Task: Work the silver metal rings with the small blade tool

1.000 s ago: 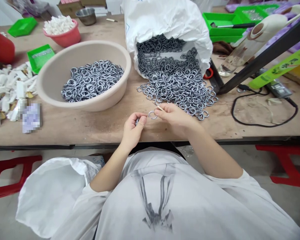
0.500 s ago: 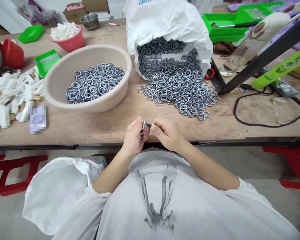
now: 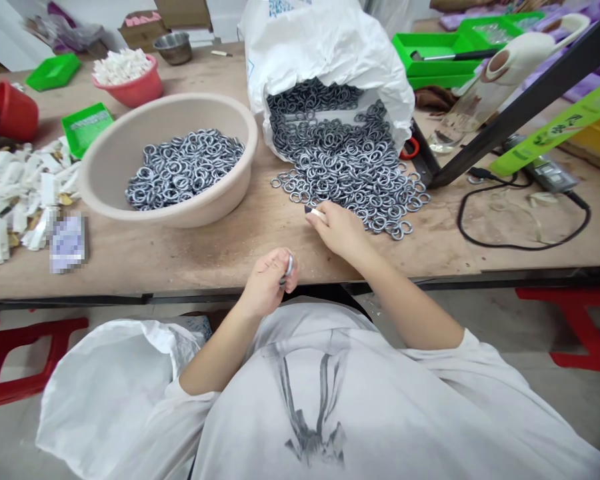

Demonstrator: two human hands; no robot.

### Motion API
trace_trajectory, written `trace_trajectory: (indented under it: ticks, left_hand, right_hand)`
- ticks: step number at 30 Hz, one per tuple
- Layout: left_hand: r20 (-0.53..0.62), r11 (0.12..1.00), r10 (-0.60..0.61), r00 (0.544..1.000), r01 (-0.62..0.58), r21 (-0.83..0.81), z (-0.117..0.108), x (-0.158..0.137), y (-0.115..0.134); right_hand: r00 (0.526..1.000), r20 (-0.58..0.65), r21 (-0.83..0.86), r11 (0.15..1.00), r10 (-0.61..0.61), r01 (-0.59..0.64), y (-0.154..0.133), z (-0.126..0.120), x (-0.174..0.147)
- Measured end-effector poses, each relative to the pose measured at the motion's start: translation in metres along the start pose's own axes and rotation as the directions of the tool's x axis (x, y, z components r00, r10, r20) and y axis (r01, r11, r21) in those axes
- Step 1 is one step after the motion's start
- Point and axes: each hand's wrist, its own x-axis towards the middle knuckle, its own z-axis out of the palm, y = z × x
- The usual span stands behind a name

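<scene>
My left hand point(image 3: 266, 281) is closed near the table's front edge, with a grey ring point(image 3: 289, 265) standing up between thumb and fingers. More grey shows under the thumb, but I cannot make out how many rings are there. Against the front of the loose ring pile point(image 3: 363, 177) is my right hand point(image 3: 341, 230), closed around a small white-handled tool point(image 3: 318, 215) with a dark flat tip pointing left. The pile spills from a white woven sack point(image 3: 325, 47) lying on its side. Left of it, a beige basin point(image 3: 94, 190) holds many similar rings.
White plastic pieces point(image 3: 17, 193) lie at the left, near a small green tray point(image 3: 80, 137) and a red bowl point(image 3: 147, 87). On the right, a dark metal post point(image 3: 510, 110) leans beside a clear bottle point(image 3: 467, 113) and a black cable point(image 3: 520, 247).
My right hand has moved away from the left, forward to the ring pile, carrying the tool. My left hand has dropped slightly and still holds the ring. The view has shifted a little.
</scene>
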Motion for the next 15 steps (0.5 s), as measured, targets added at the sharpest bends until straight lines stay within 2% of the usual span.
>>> trace_trajectory:
  ticks: [3, 5, 8, 10, 12, 13, 15]
  left_hand:
    - [-0.103, 1.000, 0.004, 0.995, -0.006, -0.017, -0.007, 0.003, 0.004]
    - [-0.150, 1.000, -0.010, 0.989, 0.006, -0.028, -0.011, 0.007, 0.006]
    - [-0.245, 0.995, -0.060, 0.968, 0.039, -0.088, -0.017, 0.011, 0.009]
    - [-0.300, 0.987, -0.116, 0.947, 0.075, -0.143, -0.019, 0.015, 0.012]
    - [-0.331, 0.978, -0.165, 0.929, 0.110, -0.180, -0.019, 0.019, 0.014]
    - [-0.337, 0.977, -0.175, 0.925, 0.120, -0.179, -0.018, 0.021, 0.013]
    - [-0.329, 0.985, -0.151, 0.932, 0.114, -0.130, -0.014, 0.023, 0.009]
  right_hand:
    - [0.999, 0.045, -0.215, 0.976, 0.031, -0.021, -0.003, 0.000, 0.025]
    - [0.995, 0.088, -0.297, 0.955, 0.043, -0.015, -0.007, 0.000, 0.037]
    - [0.993, 0.112, -0.264, 0.964, 0.021, 0.009, -0.007, -0.001, 0.045]
    - [0.993, 0.111, -0.094, 0.995, -0.032, 0.043, -0.004, -0.004, 0.040]
    - [0.987, 0.135, 0.226, 0.972, -0.091, 0.059, -0.002, -0.008, 0.027]
    - [0.979, 0.163, 0.407, 0.912, -0.120, 0.044, -0.002, -0.010, 0.018]
    - [0.954, 0.235, 0.692, 0.722, -0.187, -0.029, -0.006, -0.013, -0.001]
